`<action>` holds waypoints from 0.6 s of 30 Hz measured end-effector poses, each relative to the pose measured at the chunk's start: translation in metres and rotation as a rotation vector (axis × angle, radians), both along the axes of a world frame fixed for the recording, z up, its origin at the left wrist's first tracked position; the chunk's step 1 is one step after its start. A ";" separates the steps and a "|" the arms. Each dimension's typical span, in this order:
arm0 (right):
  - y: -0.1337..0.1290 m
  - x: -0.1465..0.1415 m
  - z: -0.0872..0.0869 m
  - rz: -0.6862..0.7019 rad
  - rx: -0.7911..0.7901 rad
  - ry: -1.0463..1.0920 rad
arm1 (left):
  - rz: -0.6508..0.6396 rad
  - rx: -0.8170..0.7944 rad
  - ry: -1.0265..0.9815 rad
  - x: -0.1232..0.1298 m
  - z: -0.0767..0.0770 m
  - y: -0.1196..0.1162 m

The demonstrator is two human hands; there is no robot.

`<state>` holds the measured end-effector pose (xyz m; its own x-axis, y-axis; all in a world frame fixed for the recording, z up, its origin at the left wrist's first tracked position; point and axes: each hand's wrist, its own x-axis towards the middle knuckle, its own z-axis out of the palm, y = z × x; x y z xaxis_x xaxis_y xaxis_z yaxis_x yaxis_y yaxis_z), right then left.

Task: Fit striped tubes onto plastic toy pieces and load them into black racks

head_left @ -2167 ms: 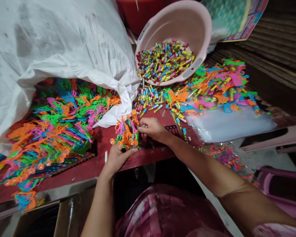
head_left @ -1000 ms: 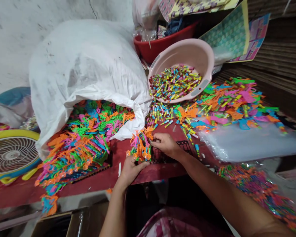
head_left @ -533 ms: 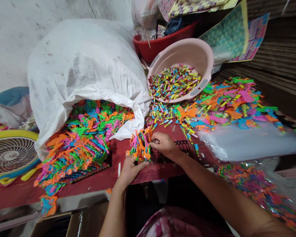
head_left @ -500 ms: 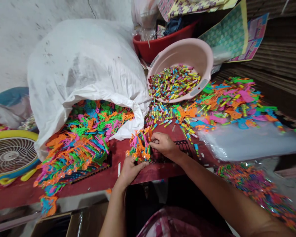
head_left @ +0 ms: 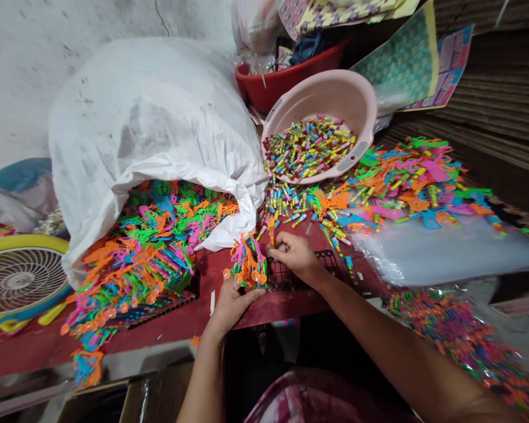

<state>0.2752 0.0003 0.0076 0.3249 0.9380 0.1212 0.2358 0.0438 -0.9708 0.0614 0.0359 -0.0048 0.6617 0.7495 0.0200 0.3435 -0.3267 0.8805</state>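
Observation:
My right hand (head_left: 296,256) is closed in a pinch on a small orange plastic piece with a round end (head_left: 271,228), which stands upright above a black mesh basket (head_left: 286,277). At the basket's left end sits a tight bunch of coloured plastic pieces (head_left: 248,261), orange, pink, green and blue, several with round orange ends toward me. My left hand (head_left: 235,305) wraps the near left side of this bunch, thumb along its front; its other fingers are partly hidden.
A white sack (head_left: 154,111) spills coloured plastic pieces (head_left: 158,226) on the left, beside a yellow-rimmed fan (head_left: 20,279). Behind, a pink basin (head_left: 357,97) holds many small coloured tubes (head_left: 311,144). Clear plastic bags (head_left: 436,249) and more pieces (head_left: 423,176) lie right on the red table (head_left: 185,320).
My right hand has shifted slightly right, and the orange piece in it now stands upright, apart from the bunch. My left hand stays in place.

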 end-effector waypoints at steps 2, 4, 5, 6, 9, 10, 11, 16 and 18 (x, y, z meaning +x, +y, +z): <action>0.000 0.000 0.000 -0.050 0.011 0.029 | -0.005 0.004 -0.002 0.000 0.000 0.000; -0.003 0.001 0.001 -0.097 0.021 -0.005 | -0.011 0.002 -0.011 0.000 0.000 0.000; -0.005 0.002 0.002 -0.116 0.033 -0.057 | -0.013 0.003 -0.015 0.000 0.000 0.000; -0.008 0.002 0.003 -0.135 0.050 -0.129 | -0.014 0.008 -0.017 0.000 0.000 0.000; -0.019 0.004 0.004 -0.150 0.088 -0.339 | -0.022 0.030 -0.021 0.001 0.000 0.000; -0.023 0.005 0.005 -0.146 0.087 -0.379 | -0.026 0.033 -0.025 0.001 0.000 0.000; -0.027 0.006 0.005 -0.139 0.081 -0.402 | -0.030 0.033 -0.030 0.001 0.001 0.000; -0.037 0.009 0.006 -0.157 0.091 -0.397 | -0.034 0.029 -0.036 0.001 0.001 0.000; -0.039 0.009 0.004 -0.225 0.099 -0.428 | -0.028 0.045 -0.030 0.002 0.002 0.000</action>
